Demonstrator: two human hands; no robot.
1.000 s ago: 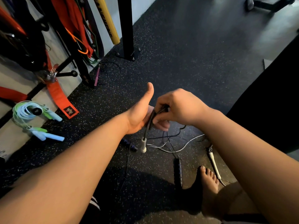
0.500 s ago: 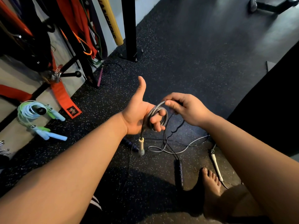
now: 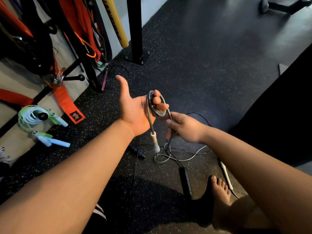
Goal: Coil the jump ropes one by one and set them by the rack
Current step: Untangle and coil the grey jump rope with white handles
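A grey jump rope is wound in a few loops around the curled fingers of my left hand, palm up, thumb stuck out. Its white handle hangs below that palm. My right hand grips the rope's loose run just below the loops; the rest trails to the floor, where its other white handle lies by my bare foot. Two coiled ropes, pale blue and green, lie at the left beside the rack. A black-handled rope lies uncoiled on the floor.
The rack holds red straps and bands; a black upright post and a yellow bar stand behind it. A purple handle lies at the rack's foot. My bare foot rests at lower right. Speckled black rubber floor stretches beyond.
My left palm has turned upward with more rope loops around its fingers. My right hand has dropped from above the coil to below it, sliding along the rope.
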